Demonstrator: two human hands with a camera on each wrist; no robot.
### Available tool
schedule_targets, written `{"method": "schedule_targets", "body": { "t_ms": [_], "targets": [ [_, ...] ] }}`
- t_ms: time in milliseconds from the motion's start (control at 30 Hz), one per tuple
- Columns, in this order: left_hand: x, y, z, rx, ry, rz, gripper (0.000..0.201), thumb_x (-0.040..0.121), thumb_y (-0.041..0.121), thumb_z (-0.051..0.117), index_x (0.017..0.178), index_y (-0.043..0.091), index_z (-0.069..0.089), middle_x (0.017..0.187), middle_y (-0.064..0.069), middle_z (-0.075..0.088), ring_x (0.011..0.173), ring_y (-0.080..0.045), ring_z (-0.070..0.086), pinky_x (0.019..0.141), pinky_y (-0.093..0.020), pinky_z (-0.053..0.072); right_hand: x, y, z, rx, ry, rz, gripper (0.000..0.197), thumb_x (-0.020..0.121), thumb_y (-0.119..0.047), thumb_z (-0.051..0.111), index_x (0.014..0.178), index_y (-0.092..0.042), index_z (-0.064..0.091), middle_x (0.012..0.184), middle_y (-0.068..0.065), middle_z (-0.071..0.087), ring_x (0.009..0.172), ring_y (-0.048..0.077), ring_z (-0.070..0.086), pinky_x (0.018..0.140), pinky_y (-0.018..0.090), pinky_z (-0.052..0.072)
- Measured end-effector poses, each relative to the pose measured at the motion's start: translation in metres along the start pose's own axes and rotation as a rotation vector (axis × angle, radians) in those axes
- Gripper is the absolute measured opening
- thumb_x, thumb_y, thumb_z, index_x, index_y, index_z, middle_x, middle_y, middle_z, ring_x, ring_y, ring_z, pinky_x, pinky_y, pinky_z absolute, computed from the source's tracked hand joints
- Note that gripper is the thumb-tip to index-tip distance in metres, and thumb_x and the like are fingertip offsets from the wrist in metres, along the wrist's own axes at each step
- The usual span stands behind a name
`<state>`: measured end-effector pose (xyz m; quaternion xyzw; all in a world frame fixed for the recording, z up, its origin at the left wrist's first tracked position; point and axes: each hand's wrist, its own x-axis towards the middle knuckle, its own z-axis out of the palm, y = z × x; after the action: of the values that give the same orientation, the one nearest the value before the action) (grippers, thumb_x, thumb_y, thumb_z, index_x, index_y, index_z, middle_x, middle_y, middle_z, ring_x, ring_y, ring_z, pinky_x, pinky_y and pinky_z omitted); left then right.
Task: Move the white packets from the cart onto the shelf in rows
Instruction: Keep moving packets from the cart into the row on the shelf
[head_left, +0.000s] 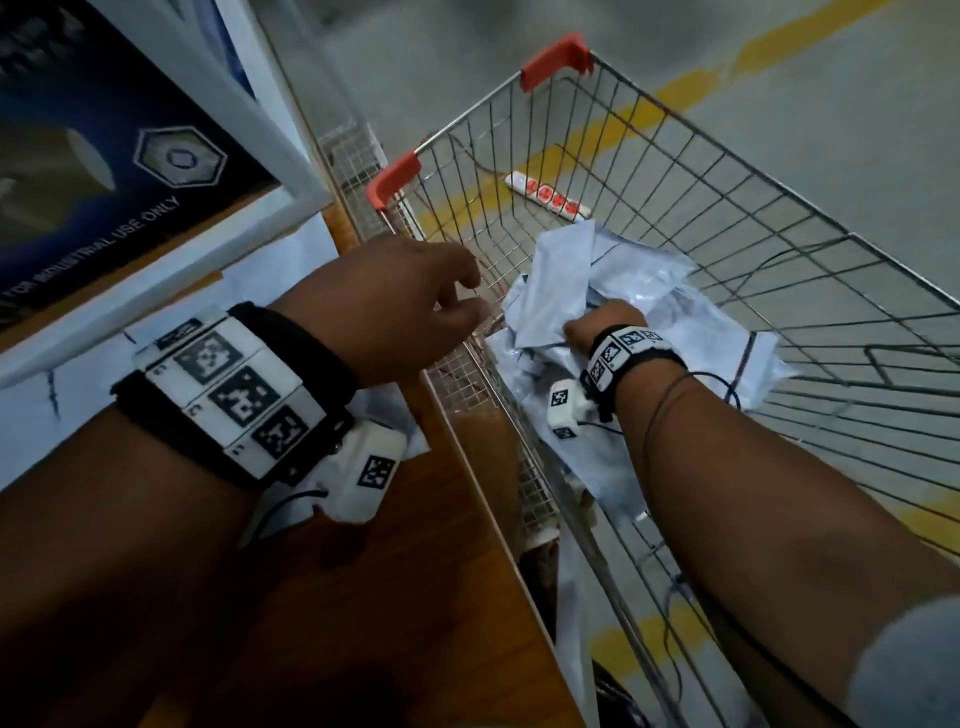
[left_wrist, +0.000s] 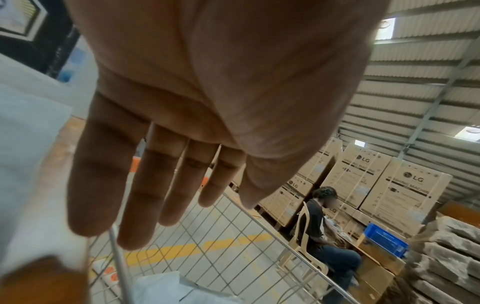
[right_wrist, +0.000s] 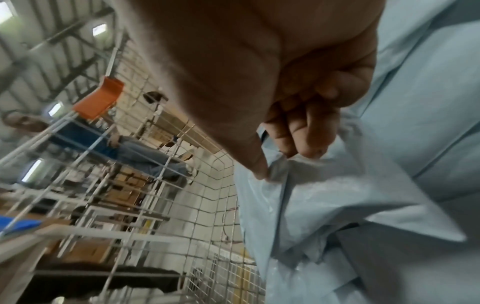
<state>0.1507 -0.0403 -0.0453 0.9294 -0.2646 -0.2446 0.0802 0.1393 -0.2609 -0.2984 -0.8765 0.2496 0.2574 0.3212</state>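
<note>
Right wrist view shows the right hand (right_wrist: 298, 115) down in the cart (head_left: 701, 156), fingers (right_wrist: 309, 133) curled into the heap of white packets (head_left: 613, 291) and pinching 1 by its edge. The left hand (head_left: 395, 306) hovers just left of it over the cart rim, fingers relaxed, holding nothing. This looks like the pickup step; next the pinched packet should lift clear and go left to the shelf (head_left: 363, 597) beneath the left wrist
</note>
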Motion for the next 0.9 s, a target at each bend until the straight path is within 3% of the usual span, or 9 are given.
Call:
{"method": "schedule_targets", "body": {
  "t_ms": [100, 167, 233, 300, 433, 533, 667, 800, 900],
  "targets": [
    [0.001, -0.004, 0.002, -0.012, 0.0, -0.032, 0.045, 0.105, 0.051, 0.061, 0.136, 0.02, 0.071, 0.116, -0.001, 0.078, 0.102, -0.019, 0.072, 0.095, -0.044, 0.061, 0.005, -0.002, -0.004, 0.025, -0.026, 0.025, 0.045, 0.1, -0.02, 0.068, 0.143, -0.009, 0.062, 0.141, 0.019, 0.066, 0.13, 0.037, 0.063, 0.105, 0.04, 0.052],
    [0.003, -0.006, 0.004, -0.005, 0.009, -0.041, 0.045, 0.105, 0.052, 0.061, 0.135, 0.02, 0.072, 0.115, -0.001, 0.078, 0.102, -0.02, 0.072, 0.094, -0.044, 0.061, 0.002, -0.005, -0.005, 0.093, -0.019, 0.021, 0.026, 0.095, -0.021, 0.07, 0.118, -0.008, 0.072, 0.118, 0.02, 0.072, 0.114, 0.036, 0.067, 0.086, 0.035, 0.05],
    [0.006, -0.005, 0.004, 0.003, 0.026, -0.061, 0.043, 0.106, 0.051, 0.062, 0.134, 0.02, 0.072, 0.116, -0.001, 0.079, 0.102, -0.021, 0.073, 0.094, -0.045, 0.062, -0.005, -0.007, -0.009, 0.352, 0.009, 0.007, 0.011, 0.083, -0.021, 0.071, 0.083, -0.013, 0.064, 0.084, 0.014, 0.064, 0.085, 0.032, 0.064, 0.072, 0.037, 0.047],
    [0.011, -0.004, 0.005, -0.011, 0.046, -0.081, 0.043, 0.107, 0.052, 0.061, 0.133, 0.019, 0.072, 0.114, -0.003, 0.078, 0.101, -0.021, 0.072, 0.093, -0.044, 0.062, -0.022, -0.013, -0.016, 0.665, 0.067, -0.051, 0.014, 0.077, -0.018, 0.069, 0.074, -0.016, 0.055, 0.073, 0.01, 0.055, 0.071, 0.025, 0.057, 0.068, 0.041, 0.052],
    [0.021, 0.001, 0.009, -0.071, 0.047, -0.19, 0.062, 0.105, 0.072, 0.047, 0.135, 0.02, 0.063, 0.111, -0.006, 0.074, 0.097, -0.024, 0.072, 0.091, -0.049, 0.062, -0.085, -0.039, -0.049, 0.941, 0.037, -0.335, 0.021, 0.083, -0.007, 0.067, 0.074, -0.017, 0.051, 0.091, 0.01, 0.061, 0.077, 0.02, 0.062, 0.072, 0.038, 0.058],
    [0.022, 0.011, 0.005, -0.412, 0.049, -0.318, 0.095, 0.084, 0.093, 0.042, 0.145, 0.021, 0.051, 0.125, -0.013, 0.071, 0.105, -0.034, 0.075, 0.088, -0.059, 0.064, -0.129, -0.055, -0.073, 0.933, 0.065, -0.664, 0.026, 0.08, -0.004, 0.067, 0.071, -0.018, 0.047, 0.114, 0.007, 0.062, 0.1, 0.021, 0.063, 0.081, 0.035, 0.058],
    [0.025, 0.028, -0.003, -0.937, 0.058, -0.452, 0.08, 0.095, 0.068, 0.071, 0.155, 0.027, 0.04, 0.131, -0.007, 0.07, 0.11, -0.034, 0.075, 0.087, -0.062, 0.066, -0.162, -0.071, -0.079, 0.815, 0.058, -0.997, 0.021, 0.083, -0.002, 0.066, 0.076, -0.014, 0.05, 0.117, 0.007, 0.054, 0.099, 0.024, 0.059, 0.073, 0.044, 0.056],
    [0.029, 0.023, -0.005, -0.877, 0.169, -0.496, 0.084, 0.097, 0.036, 0.077, 0.164, 0.026, 0.028, 0.118, -0.002, 0.059, 0.104, -0.026, 0.068, 0.078, -0.042, 0.061, -0.154, -0.06, -0.071, 1.038, -0.114, -0.854, 0.025, 0.102, -0.019, 0.06, 0.094, 0.003, 0.067, 0.117, 0.013, 0.069, 0.104, 0.04, 0.068, 0.085, 0.05, 0.059],
    [0.025, 0.019, -0.005, -0.662, 0.151, -0.469, 0.09, 0.098, 0.036, 0.074, 0.169, 0.03, 0.018, 0.113, -0.002, 0.056, 0.094, -0.025, 0.067, 0.069, -0.038, 0.062, -0.123, -0.038, -0.049, 0.735, 0.121, -0.649, 0.029, 0.107, -0.034, 0.057, 0.085, -0.019, 0.07, 0.092, 0.006, 0.072, 0.09, 0.027, 0.07, 0.078, 0.041, 0.055]
  ]
}}
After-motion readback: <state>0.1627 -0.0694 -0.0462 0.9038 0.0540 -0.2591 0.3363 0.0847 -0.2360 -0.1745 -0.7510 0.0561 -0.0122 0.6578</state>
